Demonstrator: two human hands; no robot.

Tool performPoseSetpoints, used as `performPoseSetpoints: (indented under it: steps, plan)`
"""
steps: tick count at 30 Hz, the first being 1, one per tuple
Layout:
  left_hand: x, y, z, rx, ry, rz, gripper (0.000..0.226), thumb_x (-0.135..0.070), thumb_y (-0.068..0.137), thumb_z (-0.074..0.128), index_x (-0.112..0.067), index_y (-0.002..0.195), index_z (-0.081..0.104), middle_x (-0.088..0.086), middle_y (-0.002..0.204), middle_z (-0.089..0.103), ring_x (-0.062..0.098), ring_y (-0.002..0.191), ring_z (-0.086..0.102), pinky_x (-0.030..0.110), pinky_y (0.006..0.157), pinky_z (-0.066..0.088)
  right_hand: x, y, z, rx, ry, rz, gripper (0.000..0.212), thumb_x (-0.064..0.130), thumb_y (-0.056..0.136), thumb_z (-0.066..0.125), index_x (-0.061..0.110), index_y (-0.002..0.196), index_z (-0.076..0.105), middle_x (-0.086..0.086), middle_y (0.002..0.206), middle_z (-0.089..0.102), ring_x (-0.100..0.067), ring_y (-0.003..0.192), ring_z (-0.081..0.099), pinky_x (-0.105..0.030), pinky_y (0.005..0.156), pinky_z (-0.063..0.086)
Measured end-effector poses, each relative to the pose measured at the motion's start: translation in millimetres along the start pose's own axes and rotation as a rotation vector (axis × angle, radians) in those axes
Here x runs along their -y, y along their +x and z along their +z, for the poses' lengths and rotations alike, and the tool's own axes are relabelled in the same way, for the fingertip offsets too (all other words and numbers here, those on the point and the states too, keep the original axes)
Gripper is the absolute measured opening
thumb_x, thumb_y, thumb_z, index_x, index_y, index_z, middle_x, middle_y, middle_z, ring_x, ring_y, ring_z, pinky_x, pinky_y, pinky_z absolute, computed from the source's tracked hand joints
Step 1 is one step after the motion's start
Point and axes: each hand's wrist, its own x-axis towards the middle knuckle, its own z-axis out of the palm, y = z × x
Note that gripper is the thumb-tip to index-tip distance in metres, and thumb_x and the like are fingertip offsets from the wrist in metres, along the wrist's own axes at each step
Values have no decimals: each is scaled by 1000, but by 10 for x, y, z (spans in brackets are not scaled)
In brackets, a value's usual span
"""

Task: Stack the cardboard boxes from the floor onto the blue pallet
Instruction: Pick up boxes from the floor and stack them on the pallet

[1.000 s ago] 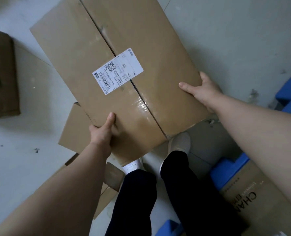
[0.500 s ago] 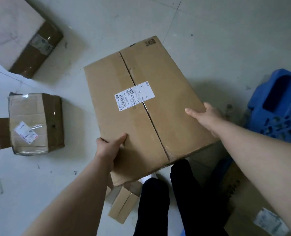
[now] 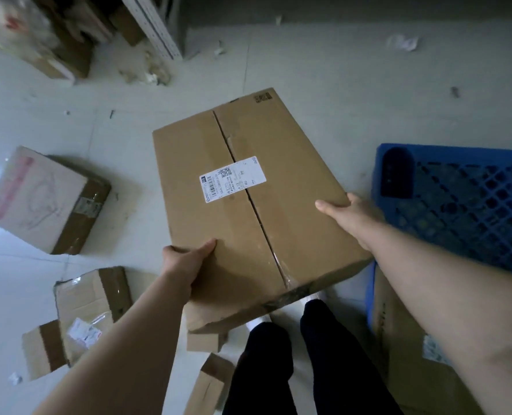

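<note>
A large brown cardboard box (image 3: 278,223) with a white shipping label and a taped centre seam is held up in front of me, off the floor. My left hand (image 3: 185,262) grips its near left edge, thumb on top. My right hand (image 3: 350,217) grips its right edge, thumb on top and fingers hidden under the side. The blue pallet (image 3: 458,205) lies on the floor just right of the box. Another brown box (image 3: 404,348) sits on the pallet's near part, under my right forearm.
Loose boxes lie on the pale floor at left: a pink-marked one (image 3: 42,202), a crumpled taped one (image 3: 89,307), and small ones (image 3: 206,384) by my feet. A metal shelf leg (image 3: 155,28) and more cartons stand at the back. My legs (image 3: 302,363) are below the box.
The large box has come up off the floor and swung towards the pallet. My view has risen, so more floor, the shelf and more of the pallet now show.
</note>
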Motion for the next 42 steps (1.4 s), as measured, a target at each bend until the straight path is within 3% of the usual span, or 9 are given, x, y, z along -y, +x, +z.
performPoseSetpoints:
  steps: [8,14,17,19,22,27,33,36,42]
  plan:
    - [-863,-463,433,201,265,346,61,-30,70,86,-13,113,46,8,112,58,28,100,56,38,91,48,-572,-623,-553,-197,356,133,95,77,68,58,21,143,41,-3,139,52,-29,123,52,-44,99,46]
    - [-1289,-942,926,379,568,545,106,-54,34,89,-10,124,54,9,112,66,32,98,64,48,87,55,-1205,-1273,-609,-408,786,224,83,72,66,68,25,132,52,5,132,56,-25,121,53,-43,106,40]
    - [-1386,-1173,1256,478,696,650,110,-58,29,88,-13,124,55,7,112,67,31,97,65,49,87,56,-1528,-1544,-594,-564,847,322,96,87,54,62,29,129,55,5,133,58,-24,122,53,-43,106,40]
    - [-1377,-1400,1500,537,773,704,112,-60,29,88,-15,125,54,6,113,66,31,98,64,49,88,55,-1684,-1813,-625,-629,900,351,81,74,69,64,23,131,54,2,132,58,-25,123,53,-37,106,39]
    - [-1263,-1709,1910,627,879,787,116,-61,27,88,-13,127,52,7,115,66,32,100,64,50,88,55,-2052,-2061,-628,-689,1034,414,75,60,80,64,14,137,48,-4,136,54,-28,126,50,-34,103,37]
    - [-799,-2300,2617,756,1054,889,119,-58,33,86,-11,134,45,10,123,61,36,107,61,54,94,51,-2748,-2370,-560,-758,1217,512,78,70,72,63,22,132,50,-3,127,59,-29,112,57,-45,99,46]
    - [-65,-2841,3402,899,1215,892,123,-55,47,87,-15,147,28,11,136,52,36,115,57,55,100,46,-3544,-2569,-383,-847,1395,639,76,64,77,64,20,136,47,-5,128,58,-27,107,56,-37,90,44]
    - [261,-2923,3734,928,1241,897,108,-43,68,84,-19,150,19,12,144,44,36,123,50,55,103,43,-3858,-2537,-306,-903,1416,700,74,62,79,64,20,137,46,-5,131,58,-28,113,56,-38,91,42]
    - [756,-2731,4534,981,1300,907,97,-34,73,83,-26,148,22,11,143,44,35,120,52,56,101,45,-4428,-2070,-103,-962,1483,794,76,56,82,64,20,143,39,-5,136,56,-29,120,54,-35,94,39]
